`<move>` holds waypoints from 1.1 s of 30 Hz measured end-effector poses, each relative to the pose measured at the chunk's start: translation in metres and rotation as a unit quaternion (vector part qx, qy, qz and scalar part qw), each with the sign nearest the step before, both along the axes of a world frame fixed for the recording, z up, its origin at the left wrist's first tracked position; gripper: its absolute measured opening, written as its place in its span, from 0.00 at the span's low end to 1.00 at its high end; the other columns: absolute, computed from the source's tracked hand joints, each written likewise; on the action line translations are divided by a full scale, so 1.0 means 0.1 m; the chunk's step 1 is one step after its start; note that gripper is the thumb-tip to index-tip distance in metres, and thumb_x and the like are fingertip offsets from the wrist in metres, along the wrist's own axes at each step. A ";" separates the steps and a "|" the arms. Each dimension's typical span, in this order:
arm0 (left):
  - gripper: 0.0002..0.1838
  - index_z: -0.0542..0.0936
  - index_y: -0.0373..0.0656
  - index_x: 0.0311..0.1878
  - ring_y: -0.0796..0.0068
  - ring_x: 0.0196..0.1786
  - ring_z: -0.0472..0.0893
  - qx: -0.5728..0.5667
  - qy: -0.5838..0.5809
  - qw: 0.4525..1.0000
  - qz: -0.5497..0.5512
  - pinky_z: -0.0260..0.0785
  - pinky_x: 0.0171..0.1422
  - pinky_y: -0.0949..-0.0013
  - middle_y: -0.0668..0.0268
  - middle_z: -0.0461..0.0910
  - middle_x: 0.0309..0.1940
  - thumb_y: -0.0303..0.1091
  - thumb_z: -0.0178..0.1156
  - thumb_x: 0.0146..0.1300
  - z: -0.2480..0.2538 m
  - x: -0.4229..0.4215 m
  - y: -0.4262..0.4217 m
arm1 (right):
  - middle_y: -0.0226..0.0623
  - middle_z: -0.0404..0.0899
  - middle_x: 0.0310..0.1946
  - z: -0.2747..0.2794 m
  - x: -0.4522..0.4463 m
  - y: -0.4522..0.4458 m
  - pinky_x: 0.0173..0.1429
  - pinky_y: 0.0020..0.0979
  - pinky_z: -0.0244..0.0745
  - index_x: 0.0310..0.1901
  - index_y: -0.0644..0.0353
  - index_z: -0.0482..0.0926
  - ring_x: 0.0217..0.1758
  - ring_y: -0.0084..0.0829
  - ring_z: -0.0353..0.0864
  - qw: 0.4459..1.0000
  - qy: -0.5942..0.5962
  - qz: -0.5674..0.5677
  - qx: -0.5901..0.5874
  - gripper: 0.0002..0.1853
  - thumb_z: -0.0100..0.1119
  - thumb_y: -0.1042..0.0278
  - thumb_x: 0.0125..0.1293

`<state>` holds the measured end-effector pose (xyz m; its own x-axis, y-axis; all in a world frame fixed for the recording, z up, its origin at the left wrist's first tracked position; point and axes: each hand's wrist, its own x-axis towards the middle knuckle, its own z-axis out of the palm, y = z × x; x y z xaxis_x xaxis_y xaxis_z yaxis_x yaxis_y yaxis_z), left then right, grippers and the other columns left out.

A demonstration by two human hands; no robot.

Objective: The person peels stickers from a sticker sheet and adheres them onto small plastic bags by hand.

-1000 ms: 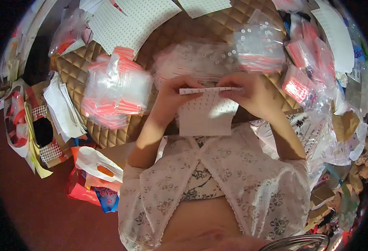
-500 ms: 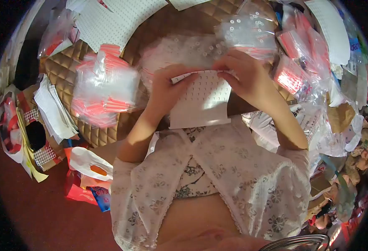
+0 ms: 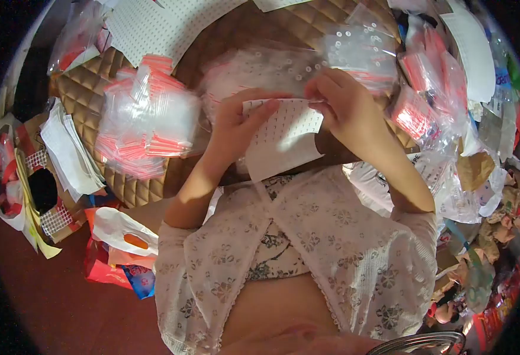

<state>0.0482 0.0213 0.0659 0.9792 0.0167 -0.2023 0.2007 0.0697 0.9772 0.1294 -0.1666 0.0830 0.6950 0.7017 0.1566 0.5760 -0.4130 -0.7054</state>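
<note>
A white sticker sheet (image 3: 283, 142) printed with rows of small dark marks hangs tilted in front of my chest. My left hand (image 3: 236, 121) grips its upper left edge, thumb over the front. At the sheet's upper right corner, the fingers of my right hand (image 3: 345, 106) are pinched together; whether a loose sticker is between them is too small to tell. Just beyond both hands lies a spread of clear zip bags (image 3: 254, 68) with red strips, some bearing round white stickers.
A pile of red-edged clear bags (image 3: 153, 118) lies left on the brown quilted surface (image 3: 73, 89). More stickered bags (image 3: 360, 50) are at the back right, beside bundled red-and-clear packs (image 3: 417, 112). Large printed sheets (image 3: 153, 26) lie far left. Folded papers (image 3: 70, 151) stand at the left edge.
The sheet has tilted, its lower edge now slanting up to the right. My right hand has shifted slightly at the corner; my left hand keeps its grip. The whole view has turned a little.
</note>
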 end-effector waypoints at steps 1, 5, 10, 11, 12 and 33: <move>0.10 0.82 0.37 0.46 0.83 0.40 0.78 -0.002 0.000 1.000 0.002 0.70 0.43 0.78 0.65 0.82 0.38 0.29 0.56 0.65 -0.02 0.00 0.02 | 0.40 0.73 0.33 0.00 -0.01 0.02 0.42 0.42 0.70 0.35 0.60 0.72 0.41 0.45 0.73 1.000 -0.008 -0.002 0.001 0.07 0.56 0.75 0.54; 0.10 0.83 0.36 0.44 0.84 0.37 0.77 0.053 -0.027 0.998 0.015 0.69 0.39 0.78 0.65 0.82 0.36 0.30 0.57 0.65 -0.10 -0.03 0.06 | 0.39 0.73 0.33 0.00 -0.03 0.06 0.42 0.42 0.70 0.37 0.60 0.72 0.42 0.45 0.73 1.000 -0.016 0.001 -0.011 0.09 0.58 0.75 0.53; 0.09 0.83 0.36 0.43 0.84 0.35 0.77 0.007 0.003 0.999 0.049 0.69 0.38 0.78 0.65 0.82 0.34 0.29 0.58 0.64 -0.11 -0.07 0.05 | 0.38 0.73 0.34 0.02 -0.05 0.11 0.43 0.41 0.71 0.38 0.59 0.74 0.43 0.45 0.73 0.999 -0.043 -0.025 0.007 0.09 0.58 0.75 0.53; 0.09 0.83 0.35 0.44 0.84 0.35 0.77 0.008 -0.003 0.998 0.055 0.69 0.38 0.78 0.65 0.82 0.33 0.29 0.58 0.64 -0.10 -0.08 0.04 | 0.38 0.73 0.34 0.01 -0.06 0.10 0.43 0.41 0.71 0.38 0.59 0.74 0.43 0.45 0.73 0.999 -0.043 -0.024 0.007 0.09 0.58 0.75 0.53; 0.09 0.83 0.35 0.44 0.84 0.35 0.77 0.009 -0.009 0.998 0.060 0.69 0.38 0.78 0.65 0.81 0.33 0.28 0.59 0.64 -0.09 -0.09 0.03 | 0.38 0.73 0.35 0.00 -0.06 0.09 0.43 0.41 0.71 0.38 0.59 0.75 0.43 0.45 0.73 1.000 -0.020 -0.009 0.004 0.09 0.58 0.74 0.54; 0.11 0.82 0.35 0.41 0.89 0.31 0.75 0.000 0.071 0.990 0.119 0.68 0.34 0.80 0.72 0.80 0.28 0.34 0.59 0.65 -0.08 -0.16 0.02 | 0.40 0.74 0.39 -0.07 -0.17 0.05 0.42 0.36 0.76 0.44 0.62 0.77 0.44 0.42 0.77 0.991 -0.129 0.030 -0.029 0.14 0.56 0.76 0.53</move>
